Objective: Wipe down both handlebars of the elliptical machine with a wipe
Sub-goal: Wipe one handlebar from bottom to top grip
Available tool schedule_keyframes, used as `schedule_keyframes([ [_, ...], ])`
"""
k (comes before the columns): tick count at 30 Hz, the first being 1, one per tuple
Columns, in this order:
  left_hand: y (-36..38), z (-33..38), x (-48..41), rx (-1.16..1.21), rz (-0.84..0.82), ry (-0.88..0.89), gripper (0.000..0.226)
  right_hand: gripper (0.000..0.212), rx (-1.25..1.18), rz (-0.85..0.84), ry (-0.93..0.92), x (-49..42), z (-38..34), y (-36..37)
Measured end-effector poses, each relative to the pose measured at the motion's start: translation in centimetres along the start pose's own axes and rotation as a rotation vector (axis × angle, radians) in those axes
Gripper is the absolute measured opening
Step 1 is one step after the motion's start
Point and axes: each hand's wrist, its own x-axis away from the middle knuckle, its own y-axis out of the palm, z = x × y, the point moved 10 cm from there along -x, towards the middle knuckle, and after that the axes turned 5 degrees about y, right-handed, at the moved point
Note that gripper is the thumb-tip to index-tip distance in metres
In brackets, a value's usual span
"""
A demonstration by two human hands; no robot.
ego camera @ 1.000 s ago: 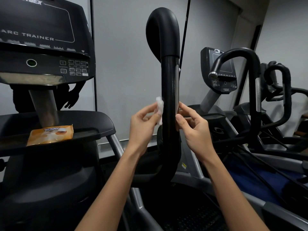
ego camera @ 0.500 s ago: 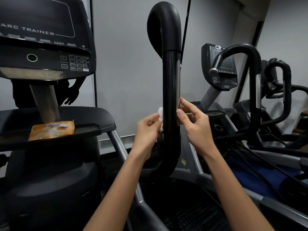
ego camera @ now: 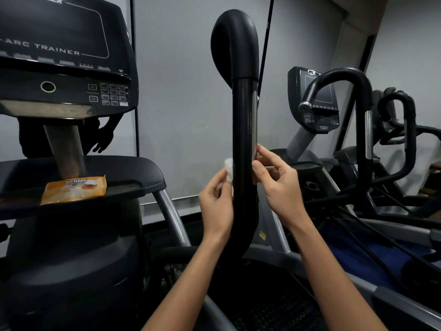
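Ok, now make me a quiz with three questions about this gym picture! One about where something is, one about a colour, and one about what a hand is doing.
1. Where is the orange pack?
A) on the floor
B) on the black tray under the console
C) hanging on the wall

2. What colour is the wipe?
A) blue
B) green
C) white

3. What is the left hand doing?
A) pinching the wipe at the handlebar
B) pressing buttons
C) hanging idle

Answers:
1 B, the pack lies flat on the tray below the console.
2 C, the bit poking out above the fingers is white.
3 A, its fingers are curled round the wipe at the bar's left side.
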Motion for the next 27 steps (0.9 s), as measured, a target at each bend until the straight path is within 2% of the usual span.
schedule_keyframes([
  [3, 0.8, 4.0, -1.9, 0.035, 0.041, 0.163, 0.027, 0.037, -0.006, -0.013, -0.002, -0.1, -0.2, 0.1],
  [5, 1.4, 5.2, -3.5, 0.042, 0.033, 0.194, 0.023, 0.037, -0.002, -0.022, -0.004, -0.1, -0.3, 0.1],
  [8, 2.4, 3.5, -5.8, 0.12, -0.039, 0.028, 0.021, 0.037, 0.003, -0.028, -0.004, -0.1, -0.3, 0.1],
  [11, 3.8, 1.0, -6.4, 0.195, -0.229, -0.177, 0.023, 0.037, 0.003, -0.034, -0.005, -0.1, -0.3, 0.1],
  [14, 3.8, 0.6, -5.5, 0.239, -0.287, -0.23, 0.02, 0.037, -0.001, -0.039, 0.001, -0.1, -0.3, 0.1],
  [17, 2.1, 2.1, -4.8, 0.1, -0.155, -0.049, 0.023, 0.037, 0.0, -0.04, 0.003, -0.1, -0.4, 0.1],
  [19, 1.0, 4.1, -4.0, -0.064, -0.067, 0.159, 0.022, 0.037, 0.004, -0.039, -0.001, 0.0, -0.5, 0.1],
  [23, 1.5, 7.2, -1.0, -0.394, -0.154, 0.661, 0.026, 0.035, 0.002, -0.026, -0.004, 0.1, -0.5, 0.1],
  [27, 2.4, 8.3, -1.0, -0.534, -0.128, 0.814, 0.026, 0.036, -0.011, -0.021, 0.01, 0.1, -0.3, 0.1],
])
